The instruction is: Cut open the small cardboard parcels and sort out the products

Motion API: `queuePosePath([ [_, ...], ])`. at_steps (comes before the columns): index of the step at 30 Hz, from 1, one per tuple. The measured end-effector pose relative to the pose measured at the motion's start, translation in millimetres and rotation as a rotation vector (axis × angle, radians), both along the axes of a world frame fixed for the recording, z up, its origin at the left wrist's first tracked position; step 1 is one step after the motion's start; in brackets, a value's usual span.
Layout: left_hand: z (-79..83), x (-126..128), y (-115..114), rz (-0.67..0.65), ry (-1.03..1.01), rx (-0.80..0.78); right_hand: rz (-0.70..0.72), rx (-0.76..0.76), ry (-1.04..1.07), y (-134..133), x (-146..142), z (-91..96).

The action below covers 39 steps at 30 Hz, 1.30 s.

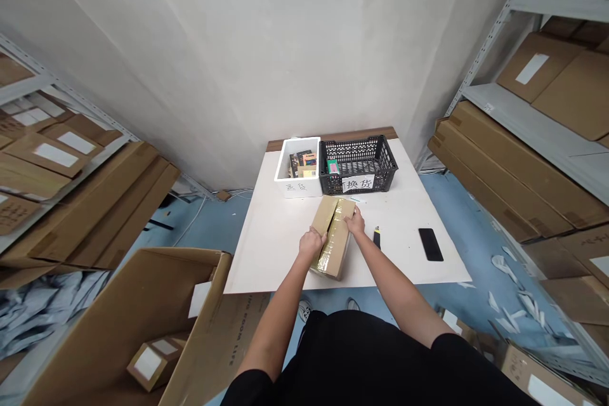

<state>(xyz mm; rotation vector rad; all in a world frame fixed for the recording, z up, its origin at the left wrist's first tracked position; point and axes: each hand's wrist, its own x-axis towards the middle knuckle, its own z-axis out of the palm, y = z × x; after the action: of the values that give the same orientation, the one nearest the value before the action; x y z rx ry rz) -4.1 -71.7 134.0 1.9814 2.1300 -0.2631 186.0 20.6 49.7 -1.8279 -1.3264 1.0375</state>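
Observation:
A taped cardboard box (pixel 337 244) lies on the white tabletop at its front edge, with a dark slit running along the seam between its top flaps. My left hand (pixel 311 243) is closed on the left flap near the seam. On the other side, my right hand (pixel 355 222) grips the box's right flap close to its far end. Just right of the box lies a black and yellow utility knife (pixel 377 238), partly beside my right forearm. Glossy tape covers the near part of the box top. Some fingertips are hidden.
Behind the box stand a white bin (pixel 297 188) with small packages and a black plastic crate (pixel 360 181) with a green package. A phone (pixel 431 245) lies at right. A large open carton (pixel 137 304) stands left of the table. Loaded shelves (pixel 561 127) flank both sides.

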Motion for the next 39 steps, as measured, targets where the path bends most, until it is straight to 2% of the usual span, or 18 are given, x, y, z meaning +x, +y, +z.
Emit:
queuePosePath([
  [3, 3.3, 5, -1, 0.067, -0.032, -0.011, 0.003, -0.002, 0.009, 2, -1, 0.6],
  [8, 4.5, 21, -6, 0.250, -0.086, -0.014, 0.024, 0.054, 0.003, -6, -4, -3.1],
  [10, 4.2, 23, -10, 0.270, -0.106, 0.014, 0.023, 0.124, -0.014, -14, 4, -8.2],
  [12, 4.4, 22, -14, 0.264, -0.120, 0.050, -0.010, 0.208, -0.063, -23, 24, -14.8],
  [15, 5.0, 16, -14, 0.218, -0.112, 0.080, -0.129, 0.276, -0.194, -37, 81, -25.5],
  [18, 1.9, 12, -7, 0.162, -0.066, 0.072, -0.297, 0.229, -0.352, -50, 161, -35.8],
  [22, -7.4, 9, 0, 0.115, 0.011, 0.088, -0.481, 0.004, -0.494, -69, 264, -50.6],
  [24, -11.3, 7, 1, 0.094, 0.041, 0.108, -0.510, -0.131, -0.520, -77, 300, -60.5],
  [26, -13.8, 4, 1, 0.072, 0.066, 0.124, -0.504, -0.248, -0.536, -82, 323, -72.8],
  [29, -15.8, -2, 2, 0.046, 0.096, 0.116, -0.461, -0.362, -0.560, -80, 338, -94.0],
  [31, -17.0, -5, 2, 0.033, 0.113, 0.107, -0.431, -0.381, -0.578, -73, 341, -107.7],
  [35, -20.0, -10, 2, 0.004, 0.128, 0.131, -0.411, -0.367, -0.600, -55, 341, -127.4],
  [39, -21.8, -11, 2, -0.010, 0.148, 0.152, -0.418, -0.285, -0.555, -47, 339, -132.8],
])
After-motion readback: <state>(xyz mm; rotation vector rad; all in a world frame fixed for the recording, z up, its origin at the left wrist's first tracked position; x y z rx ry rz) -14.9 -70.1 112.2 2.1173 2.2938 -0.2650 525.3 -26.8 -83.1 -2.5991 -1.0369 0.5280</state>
